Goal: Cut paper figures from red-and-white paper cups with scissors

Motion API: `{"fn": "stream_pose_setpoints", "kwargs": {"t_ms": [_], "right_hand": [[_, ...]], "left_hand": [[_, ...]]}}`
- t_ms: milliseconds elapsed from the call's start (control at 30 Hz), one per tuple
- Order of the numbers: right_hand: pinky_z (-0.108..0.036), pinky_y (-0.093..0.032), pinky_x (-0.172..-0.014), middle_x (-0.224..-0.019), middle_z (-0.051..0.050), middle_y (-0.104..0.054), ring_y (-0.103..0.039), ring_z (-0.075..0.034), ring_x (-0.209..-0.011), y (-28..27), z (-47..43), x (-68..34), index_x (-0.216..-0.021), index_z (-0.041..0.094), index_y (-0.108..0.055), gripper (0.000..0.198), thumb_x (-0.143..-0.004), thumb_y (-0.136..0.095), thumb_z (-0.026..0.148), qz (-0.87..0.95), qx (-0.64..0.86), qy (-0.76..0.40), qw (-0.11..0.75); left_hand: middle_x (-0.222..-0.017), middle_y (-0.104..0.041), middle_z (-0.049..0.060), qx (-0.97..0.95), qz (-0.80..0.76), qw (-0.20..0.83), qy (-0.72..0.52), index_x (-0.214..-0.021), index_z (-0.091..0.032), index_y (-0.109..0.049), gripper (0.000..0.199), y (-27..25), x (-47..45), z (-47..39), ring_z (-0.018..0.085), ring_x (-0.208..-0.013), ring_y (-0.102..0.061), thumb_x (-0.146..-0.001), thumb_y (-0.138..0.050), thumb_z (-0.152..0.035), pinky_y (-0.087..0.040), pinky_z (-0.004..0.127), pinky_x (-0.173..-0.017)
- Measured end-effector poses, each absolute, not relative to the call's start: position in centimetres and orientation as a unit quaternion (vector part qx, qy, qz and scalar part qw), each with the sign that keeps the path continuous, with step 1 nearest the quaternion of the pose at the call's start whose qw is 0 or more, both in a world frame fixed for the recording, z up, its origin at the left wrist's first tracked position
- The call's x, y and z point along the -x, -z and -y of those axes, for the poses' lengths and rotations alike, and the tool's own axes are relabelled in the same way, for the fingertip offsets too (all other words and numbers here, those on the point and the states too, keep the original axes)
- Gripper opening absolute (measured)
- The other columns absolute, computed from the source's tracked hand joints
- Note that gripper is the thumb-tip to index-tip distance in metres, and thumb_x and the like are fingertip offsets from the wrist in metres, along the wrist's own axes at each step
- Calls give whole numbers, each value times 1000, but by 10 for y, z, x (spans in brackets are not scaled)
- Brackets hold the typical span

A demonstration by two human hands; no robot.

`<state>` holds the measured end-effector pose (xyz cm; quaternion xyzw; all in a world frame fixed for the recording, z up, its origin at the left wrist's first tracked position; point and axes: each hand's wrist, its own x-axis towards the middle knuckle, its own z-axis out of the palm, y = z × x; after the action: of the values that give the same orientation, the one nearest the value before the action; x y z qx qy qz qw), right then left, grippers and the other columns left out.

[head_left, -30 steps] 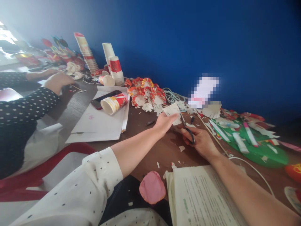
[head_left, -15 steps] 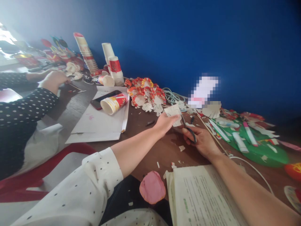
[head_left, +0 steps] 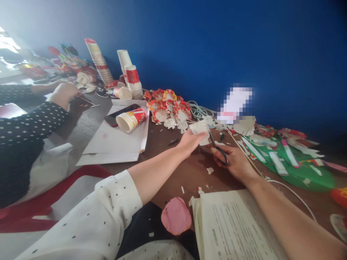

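Observation:
My left hand (head_left: 189,142) is closed on a small white piece of paper (head_left: 199,127), thumb lying on top of it. Faint lines show on the paper. Black-handled scissors (head_left: 221,151) are in my right hand (head_left: 235,160), with its fingers round the handles. Their blades point up and away, along the right edge of the paper; how far apart the blades are I cannot tell. Beneath the hands, paper scraps (head_left: 210,170) lie on the brown table (head_left: 170,180). Beyond them is a heap of red and white cut paper-cup pieces (head_left: 170,108).
Paper cups (head_left: 130,119) and a phone (head_left: 112,117) lie on a white folder (head_left: 111,144) at left. Cup stacks (head_left: 101,66) stand behind. Printed pages (head_left: 233,224) and a pink round piece (head_left: 176,216) are nearer. Markers (head_left: 290,153) lie on a green sheet (head_left: 320,178). A co-worker's hand (head_left: 63,94) is far left.
Both hands keep almost the same place and hold. The scissors' handles appear shifted very slightly right and down. The view has moved a little.

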<state>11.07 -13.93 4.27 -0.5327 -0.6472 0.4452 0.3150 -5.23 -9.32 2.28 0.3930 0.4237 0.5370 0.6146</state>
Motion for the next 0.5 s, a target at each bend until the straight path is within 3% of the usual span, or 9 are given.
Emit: {"fn": "stream_pose_setpoints", "kwargs": {"t_ms": [300,500], "right_hand": [[-26,-30,-47,-51,3,-50,-41,-10,-47,-45,142,-107,-92,16,-72,49,-77,-64,62,650,538,-439,311],[-26,-35,-47,-60,0,-57,-47,-11,-48,-41,141,-108,-95,16,-73,53,-73,-67,64,638,529,-459,320]], "left_hand": [[-76,-71,7,-368,-427,627,-537,-82,-13,-70,18,-27,53,95,17,-69,-64,-71,-71,-27,-51,32,-77],[-75,-70,6,-367,-418,627,-545,-81,-13,-69,17,-26,51,95,16,-66,-63,-70,-70,-25,-51,32,-74]]}}
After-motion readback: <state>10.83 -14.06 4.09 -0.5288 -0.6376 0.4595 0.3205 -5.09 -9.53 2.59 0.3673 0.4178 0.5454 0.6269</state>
